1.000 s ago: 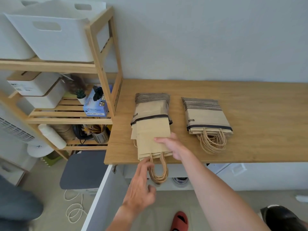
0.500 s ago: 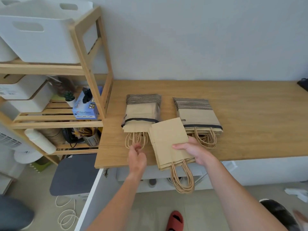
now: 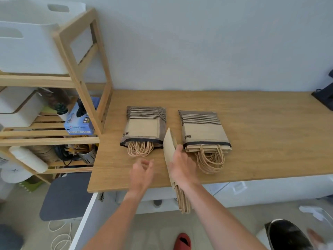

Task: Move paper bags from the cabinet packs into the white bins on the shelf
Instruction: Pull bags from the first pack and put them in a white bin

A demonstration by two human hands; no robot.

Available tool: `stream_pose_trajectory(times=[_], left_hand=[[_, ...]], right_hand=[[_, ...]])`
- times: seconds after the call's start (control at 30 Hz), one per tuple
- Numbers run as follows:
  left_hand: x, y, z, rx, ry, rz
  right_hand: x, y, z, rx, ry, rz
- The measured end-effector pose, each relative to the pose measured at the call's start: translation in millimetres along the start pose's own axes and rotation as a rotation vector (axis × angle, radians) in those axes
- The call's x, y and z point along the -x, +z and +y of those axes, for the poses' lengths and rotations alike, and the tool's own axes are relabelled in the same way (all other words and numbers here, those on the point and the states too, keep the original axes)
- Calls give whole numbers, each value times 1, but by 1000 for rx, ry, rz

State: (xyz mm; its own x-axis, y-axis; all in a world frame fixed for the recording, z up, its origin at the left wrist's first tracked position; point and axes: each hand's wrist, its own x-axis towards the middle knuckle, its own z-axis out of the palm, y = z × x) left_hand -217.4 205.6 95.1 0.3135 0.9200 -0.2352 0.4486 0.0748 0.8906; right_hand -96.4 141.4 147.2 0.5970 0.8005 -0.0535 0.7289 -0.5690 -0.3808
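Two packs of brown paper bags lie on the wooden cabinet top (image 3: 252, 132): the left pack (image 3: 144, 127) and the right pack (image 3: 201, 129), both with twine handles facing me. My right hand (image 3: 182, 165) grips a few loose paper bags (image 3: 169, 148) turned on edge between the packs, their handles hanging below the cabinet's front edge. My left hand (image 3: 142, 172) hovers with relaxed fingers just in front of the left pack's handles, holding nothing. A white bin (image 3: 34, 51) stands on the top level of the wooden shelf (image 3: 81, 56) at the left.
Lower shelf levels carry white boxes (image 3: 19, 107), a blue glove box (image 3: 79, 121), a small plant and a metal utensil cup (image 3: 86, 156). A grey stool (image 3: 66, 193) stands below. A white cabinet door (image 3: 84, 221) hangs ajar under the top. A dark object (image 3: 326, 94) sits far right.
My right hand drew several bags out of the left pack, slid them right, and tipped them from flat onto their edge. My left hand came up to the pack, then let go.
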Motion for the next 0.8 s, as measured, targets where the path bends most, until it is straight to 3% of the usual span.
stream_pose_trajectory(times=[0.1,0.2,0.6,0.8], left_hand=[[13,15,1,124,-17,-112],[27,22,9,282,-48,-72],[15,11,34,153,89,-179],[6,21,42,193,142,-176]], right_hand=[[-15,-4,-18,-280,114,-221],[-34,-6,-24,-482,199,-406],[-51,2,0,-1023,231,-325],[-47,6,15,-964,243,-358]])
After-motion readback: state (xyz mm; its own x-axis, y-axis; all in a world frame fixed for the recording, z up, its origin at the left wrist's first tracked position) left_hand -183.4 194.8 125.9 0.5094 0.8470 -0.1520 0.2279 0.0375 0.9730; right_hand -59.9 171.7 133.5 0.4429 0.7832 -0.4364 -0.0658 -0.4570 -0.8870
